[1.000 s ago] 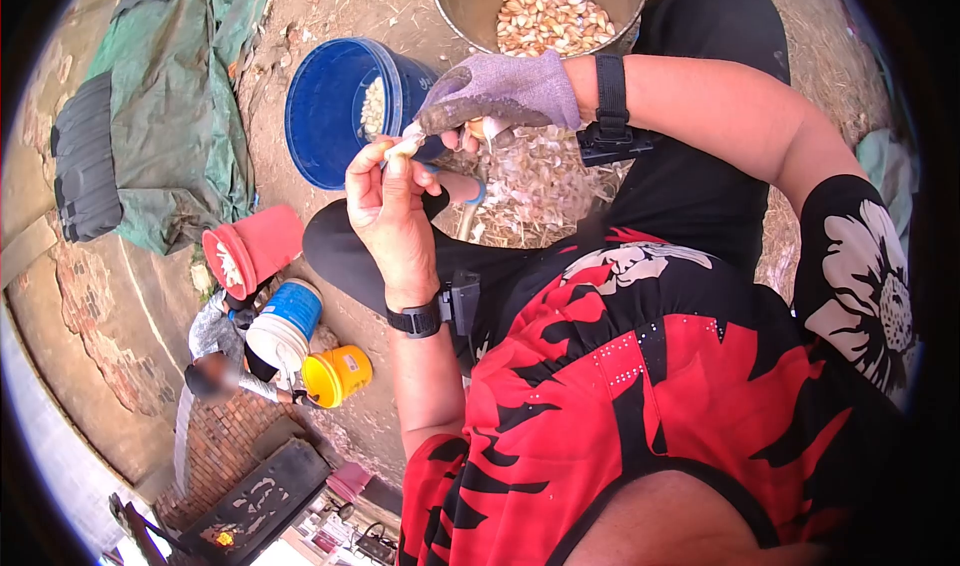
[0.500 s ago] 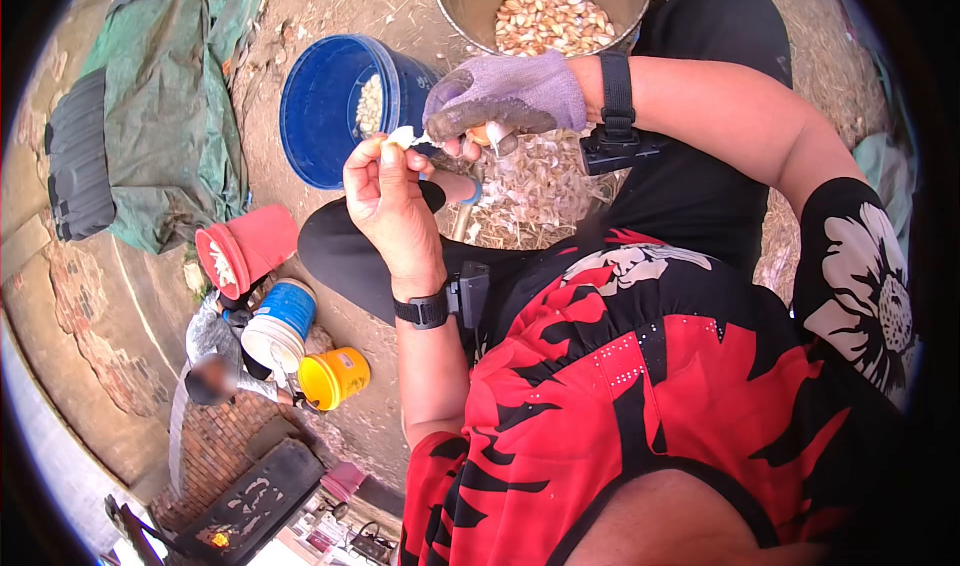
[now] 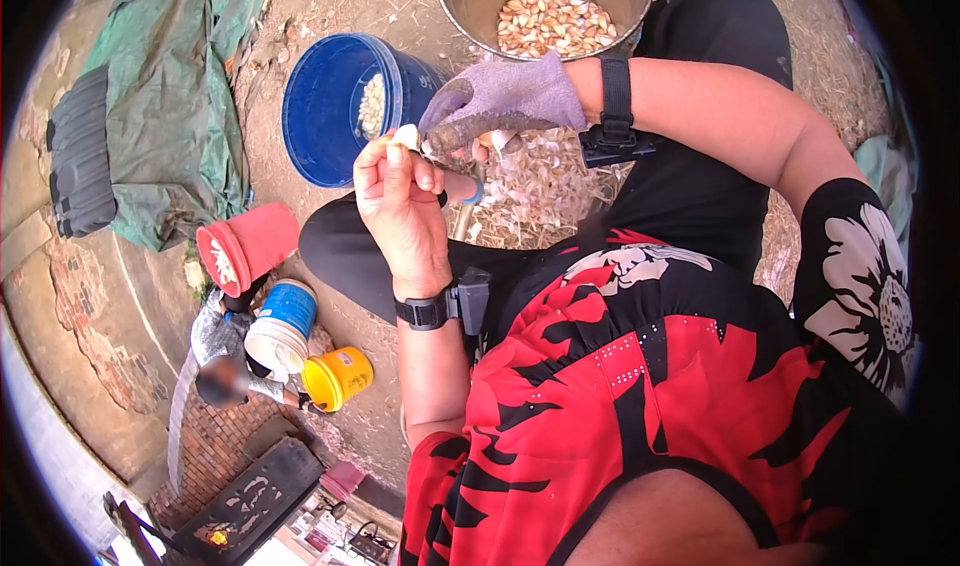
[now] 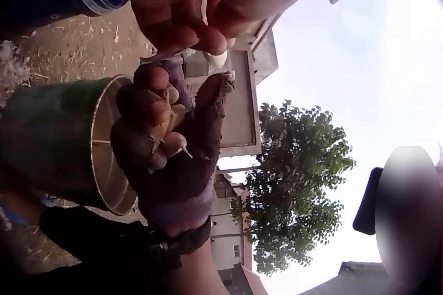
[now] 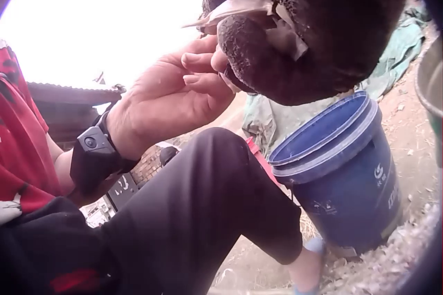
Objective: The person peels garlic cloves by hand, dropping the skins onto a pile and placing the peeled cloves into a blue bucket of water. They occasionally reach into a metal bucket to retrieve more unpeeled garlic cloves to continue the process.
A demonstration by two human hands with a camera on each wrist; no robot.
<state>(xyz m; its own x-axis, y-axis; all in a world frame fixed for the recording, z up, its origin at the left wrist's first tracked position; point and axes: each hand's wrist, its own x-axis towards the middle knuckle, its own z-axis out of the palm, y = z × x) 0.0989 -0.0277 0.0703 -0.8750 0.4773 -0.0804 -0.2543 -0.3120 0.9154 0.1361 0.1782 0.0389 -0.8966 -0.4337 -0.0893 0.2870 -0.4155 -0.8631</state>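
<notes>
My bare left hand [image 3: 402,216] pinches a whitish garlic clove [image 3: 407,136] between thumb and fingertips. Close beside it, my right hand [image 3: 515,94] wears a dirty purple knit glove, its thumb tip right at the clove. In the left wrist view, the glove's curled fingers grip several unpeeled garlic cloves [image 4: 174,144] against the palm, and the pale clove [image 4: 217,59] shows below the bare fingertips. Papery garlic skin [image 5: 242,6] sticks out between the gloved fingers in the right wrist view.
A blue bucket [image 3: 300,116] with peeled cloves [image 3: 372,106] stands beyond my hands. At the top, a metal pot [image 3: 465,11] holds unpeeled cloves [image 3: 555,24]. Garlic skins [image 3: 540,191] litter the ground between my legs. Another person [image 3: 215,336] sits among buckets at left.
Half a second ago the hands had drawn slightly apart, with a shred of skin between clove and glove. Now they are close together again and the clove stands more upright in the left fingertips.
</notes>
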